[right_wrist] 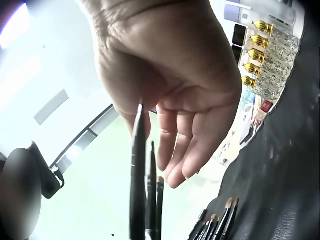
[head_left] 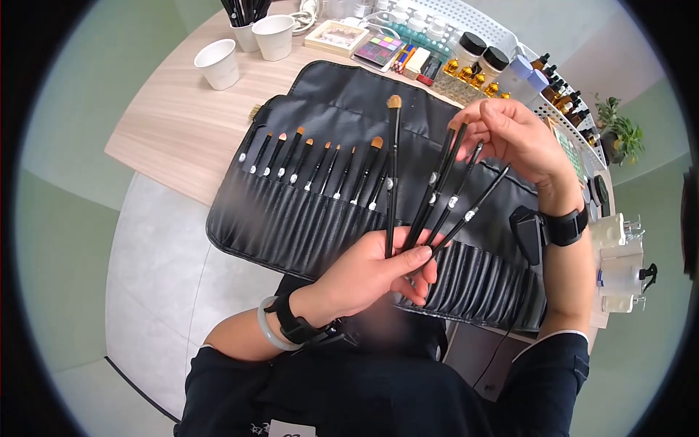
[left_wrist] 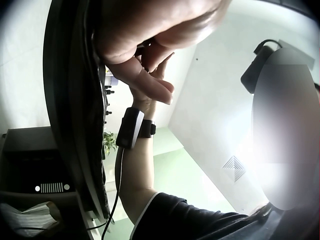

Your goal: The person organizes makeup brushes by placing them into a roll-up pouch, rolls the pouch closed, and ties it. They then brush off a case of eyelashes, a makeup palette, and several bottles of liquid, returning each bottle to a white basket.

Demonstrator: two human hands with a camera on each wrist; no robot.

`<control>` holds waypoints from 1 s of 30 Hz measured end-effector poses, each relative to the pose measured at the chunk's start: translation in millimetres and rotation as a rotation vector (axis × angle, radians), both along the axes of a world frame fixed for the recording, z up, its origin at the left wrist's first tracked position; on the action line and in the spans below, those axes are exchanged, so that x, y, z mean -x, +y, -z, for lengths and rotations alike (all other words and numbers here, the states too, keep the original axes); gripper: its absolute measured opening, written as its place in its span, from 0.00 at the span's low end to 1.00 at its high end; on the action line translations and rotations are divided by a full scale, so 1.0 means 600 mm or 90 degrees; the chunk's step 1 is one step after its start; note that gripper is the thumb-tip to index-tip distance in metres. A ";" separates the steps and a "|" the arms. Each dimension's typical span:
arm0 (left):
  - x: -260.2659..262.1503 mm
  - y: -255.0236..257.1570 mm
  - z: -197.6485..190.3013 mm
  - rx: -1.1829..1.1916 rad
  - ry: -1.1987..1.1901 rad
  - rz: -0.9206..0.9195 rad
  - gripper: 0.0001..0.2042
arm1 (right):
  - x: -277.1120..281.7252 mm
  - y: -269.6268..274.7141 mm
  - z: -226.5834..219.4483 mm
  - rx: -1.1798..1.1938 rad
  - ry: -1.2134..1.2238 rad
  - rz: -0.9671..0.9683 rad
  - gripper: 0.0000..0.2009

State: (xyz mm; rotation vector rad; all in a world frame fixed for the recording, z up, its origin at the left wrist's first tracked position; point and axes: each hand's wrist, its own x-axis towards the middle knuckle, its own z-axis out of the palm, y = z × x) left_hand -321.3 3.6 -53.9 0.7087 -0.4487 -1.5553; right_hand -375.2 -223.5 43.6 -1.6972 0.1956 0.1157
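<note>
Surface nearest the person: a black brush roll (head_left: 335, 87), opened flat, its near edge overhanging a pale wooden table (head_left: 164, 116). Directions are read from the roll's centre, 12 o'clock pointing away from the person. At 6 o'clock, the left hand (head_left: 378, 266) pinches 5 black-handled brushes (head_left: 394, 146) low on their handles, between thumb and bent fingers, above the roll; this low grip presumably lets the shafts fan, so that their upper ends spread between 12 and 3 o'clock. At 2 o'clock, the right hand (head_left: 513, 135) is raised beside those ends, fingers loosely bent; whether it touches a tip I cannot tell. At 10 o'clock, at least 9 slotted brushes (head_left: 365, 171) lie in a row, heads exposed, apparently so that each can be told by its bristles. Farther off, near 11 o'clock: 3 white paper cups (head_left: 217, 67), 1 holding dark sticks (head_left: 246, 11), probably to keep them upright. At 12 o'clock: 1 colour palette (head_left: 378, 51). At 1 o'clock: 5 gold-capped bottles (right_wrist: 257, 55), then 2 black-lidded jars (head_left: 470, 51). Toward 3 o'clock: 1 green plant (head_left: 624, 135).
</note>
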 end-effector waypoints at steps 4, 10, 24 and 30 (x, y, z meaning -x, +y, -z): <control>0.005 0.002 -0.001 -0.010 -0.005 -0.029 0.14 | 0.015 0.004 -0.005 0.039 -0.026 -0.013 0.17; 0.010 0.002 -0.003 -0.017 -0.030 -0.053 0.14 | 0.021 0.034 -0.013 0.169 0.036 -0.006 0.10; 0.013 0.003 -0.005 -0.023 -0.073 -0.060 0.14 | 0.013 0.044 0.001 0.140 0.002 0.021 0.07; 0.008 0.005 -0.004 -0.018 -0.069 -0.034 0.15 | 0.013 -0.013 0.008 -0.001 -0.144 0.189 0.07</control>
